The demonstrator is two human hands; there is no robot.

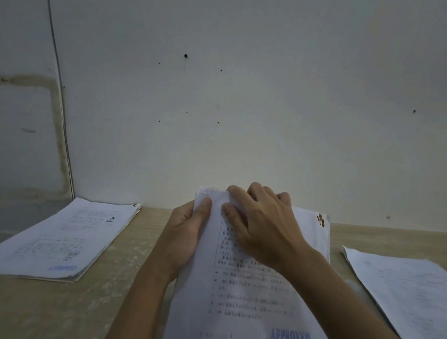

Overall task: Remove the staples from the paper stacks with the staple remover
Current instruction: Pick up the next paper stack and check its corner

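A printed paper stack (247, 303) with a blue APPROVED stamp lies in front of me on the wooden table (35, 309). My left hand (186, 230) grips its top left corner, thumb on top of the crumpled corner. My right hand (261, 222) presses down on the top of the same stack, fingers curled near that corner. No staple remover shows in view, and I cannot make out a staple. A brown stain marks the stack's top right corner.
A second paper stack (61, 240) with a blue stamp lies at the left of the table. A third stack (409, 296) lies at the right edge. A pale wall (248, 105) rises directly behind the table.
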